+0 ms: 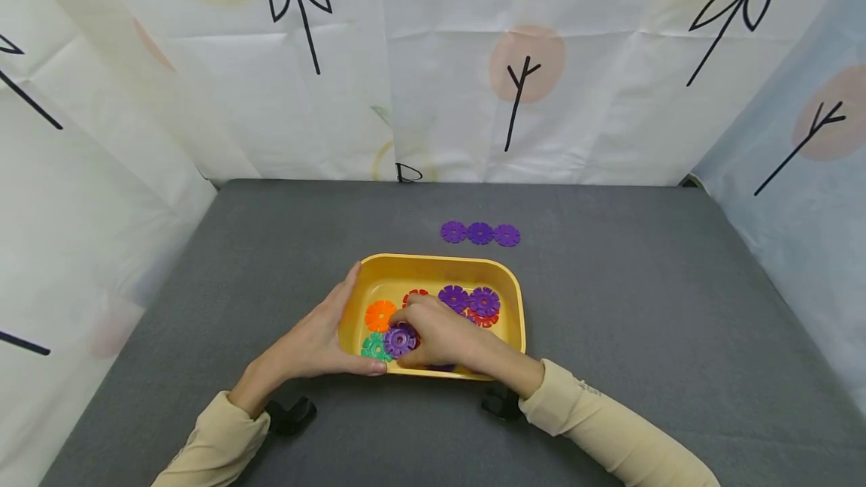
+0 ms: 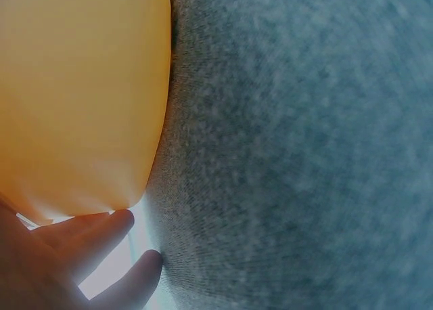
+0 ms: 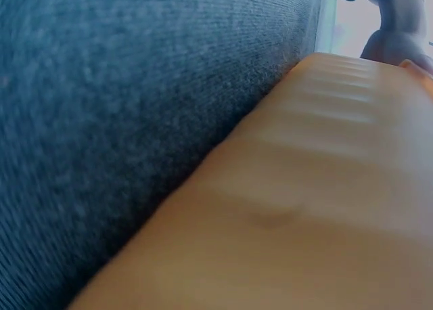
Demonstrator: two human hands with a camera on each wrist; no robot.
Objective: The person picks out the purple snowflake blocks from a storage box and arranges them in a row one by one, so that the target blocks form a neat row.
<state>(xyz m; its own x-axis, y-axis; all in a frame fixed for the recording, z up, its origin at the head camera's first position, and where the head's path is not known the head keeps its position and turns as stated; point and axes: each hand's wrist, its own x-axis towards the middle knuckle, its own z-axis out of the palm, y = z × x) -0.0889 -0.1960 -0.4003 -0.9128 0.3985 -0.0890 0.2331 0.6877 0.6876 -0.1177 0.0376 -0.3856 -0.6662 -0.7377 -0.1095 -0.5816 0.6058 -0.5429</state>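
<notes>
A yellow plastic tray on the table holds several notched flower-shaped discs. My left hand holds the tray's left end, thumb along the near rim and fingers on the outer wall. Reaching inside, my right hand has thumb and index finger at the edges of a purple disc; its other fingers are partly hidden. Around it lie an orange disc, a green disc, more purple discs and red discs partly covered. The right wrist view shows only the tray's outer wall, not the fingertips.
Beyond the tray, three purple discs lie joined or touching in a row on the grey table. Patterned white cloth hangs behind the table and at both sides.
</notes>
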